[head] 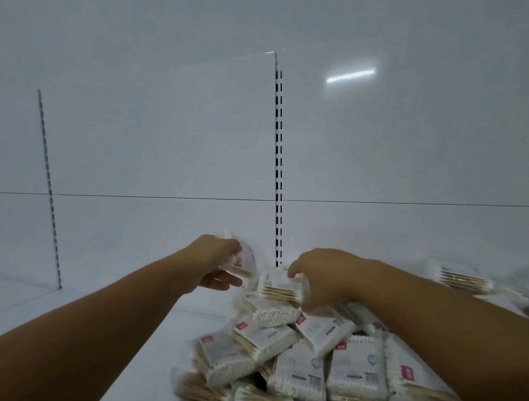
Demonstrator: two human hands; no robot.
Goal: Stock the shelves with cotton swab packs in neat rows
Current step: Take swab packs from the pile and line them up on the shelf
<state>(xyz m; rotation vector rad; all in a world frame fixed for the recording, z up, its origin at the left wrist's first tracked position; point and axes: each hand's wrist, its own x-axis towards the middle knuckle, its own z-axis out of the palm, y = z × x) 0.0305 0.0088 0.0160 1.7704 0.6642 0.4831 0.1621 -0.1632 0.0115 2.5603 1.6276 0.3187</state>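
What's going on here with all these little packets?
A person is stocking a white shelf with cotton swab packs. The left hand holds one pack close to the back wall. The right hand grips another pack at the top of a loose pile. The pile is jumbled, and no neat rows are visible yet. A few more packs lie farther right.

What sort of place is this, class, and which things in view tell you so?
Probably a shop, mid-restock: a white shelf backed by slotted uprights, and a loose heap of identical cotton swab packs.
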